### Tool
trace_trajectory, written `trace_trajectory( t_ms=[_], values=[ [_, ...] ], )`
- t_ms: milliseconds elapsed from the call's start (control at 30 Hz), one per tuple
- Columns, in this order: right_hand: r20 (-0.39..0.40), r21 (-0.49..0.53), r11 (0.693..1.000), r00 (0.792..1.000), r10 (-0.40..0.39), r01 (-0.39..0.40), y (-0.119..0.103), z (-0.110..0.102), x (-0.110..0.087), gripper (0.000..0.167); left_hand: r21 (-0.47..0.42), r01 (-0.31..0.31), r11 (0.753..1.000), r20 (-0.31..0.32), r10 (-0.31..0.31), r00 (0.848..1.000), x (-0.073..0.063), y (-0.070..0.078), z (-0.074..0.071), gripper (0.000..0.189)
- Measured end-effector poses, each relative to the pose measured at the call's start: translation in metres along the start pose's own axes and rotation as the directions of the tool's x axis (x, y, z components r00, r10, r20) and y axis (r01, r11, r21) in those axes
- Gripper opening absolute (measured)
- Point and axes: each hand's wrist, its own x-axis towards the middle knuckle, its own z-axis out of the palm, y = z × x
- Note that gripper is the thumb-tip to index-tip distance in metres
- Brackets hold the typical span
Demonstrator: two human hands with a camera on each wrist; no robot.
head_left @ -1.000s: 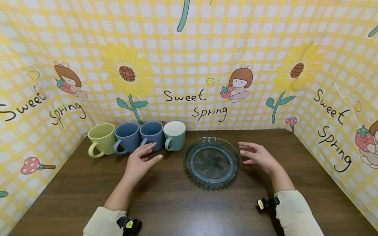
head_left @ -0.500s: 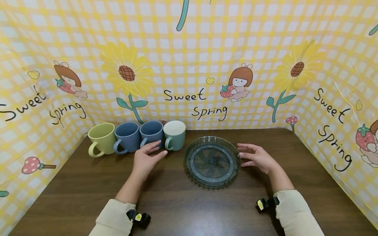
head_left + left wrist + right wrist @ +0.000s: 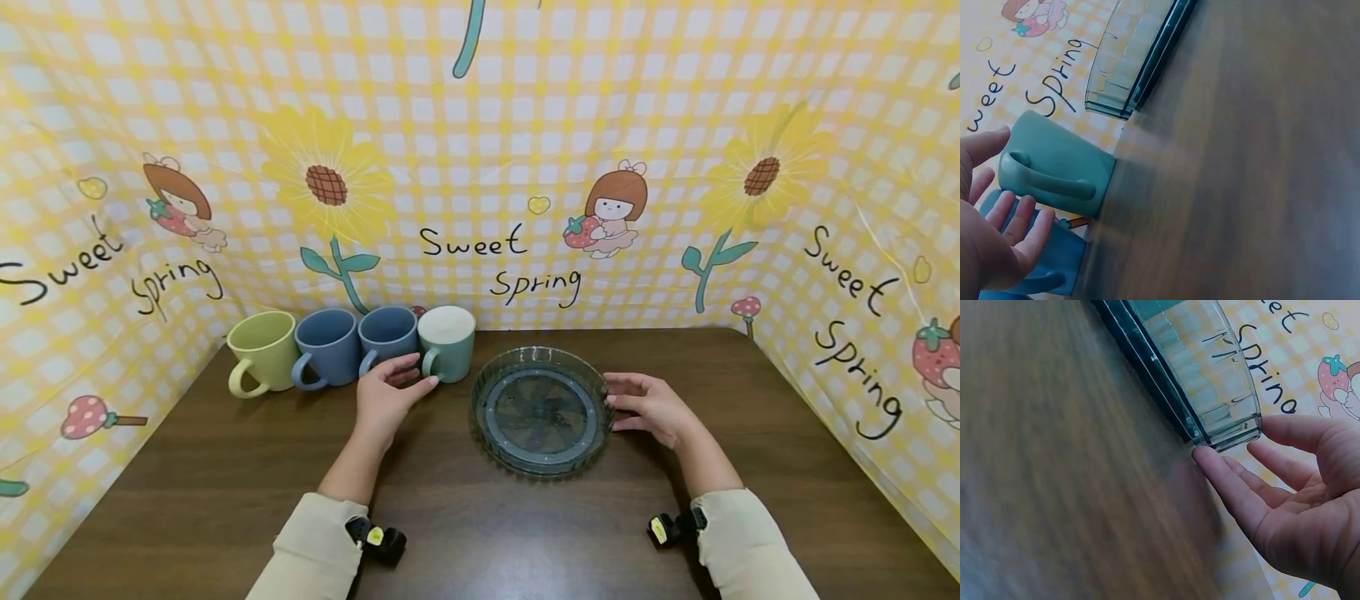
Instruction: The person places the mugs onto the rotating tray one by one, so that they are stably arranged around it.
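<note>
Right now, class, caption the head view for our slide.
Left hand near a teal mug, right hand at a round transparent dish.

Tray (image 3: 1136,56) partly outside wrist views

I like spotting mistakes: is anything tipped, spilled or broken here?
Nothing stands out: the four mugs stand upright in a row, and the transparent dish rests on the table. No spills or breaks show.

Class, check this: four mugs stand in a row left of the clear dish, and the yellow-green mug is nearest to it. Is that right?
Not quite: the head view shows the teal mug nearest the clear dish, with the yellow-green mug at the row's far end. The rest is right.
</note>
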Motion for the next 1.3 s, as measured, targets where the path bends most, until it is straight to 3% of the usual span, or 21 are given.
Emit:
trace_trajectory(
  t_ms=[233,533,867,1033,1300],
  values=[
    [-0.008,0.001,1.000,1.000,0.004,-0.004,0.001,0.001,0.000,0.056,-0.093,0.033,0.995,-0.042,-0.037,0.998,0.007,-0.004,0.011,0.043],
    [-0.012,-0.006,1.000,1.000,0.005,-0.005,-0.001,0.001,-0.001,0.054,-0.120,0.074,0.990,-0.102,-0.087,0.991,0.010,-0.005,0.023,0.036],
    [-0.020,0.007,1.000,1.000,0.019,-0.019,0.002,0.002,-0.001,0.055,-0.119,0.020,0.993,-0.205,-0.044,0.978,0.011,-0.015,0.030,0.024],
    [-0.018,0.000,1.000,1.000,0.015,-0.015,0.002,0.002,-0.002,0.055,-0.176,-0.016,0.984,-0.259,-0.030,0.965,0.010,-0.017,0.033,0.023],
    [-0.017,-0.005,1.000,1.000,0.010,-0.010,0.002,0.002,-0.001,0.055,-0.242,-0.053,0.969,-0.283,-0.019,0.959,0.011,-0.019,0.034,0.022]
  ],
)
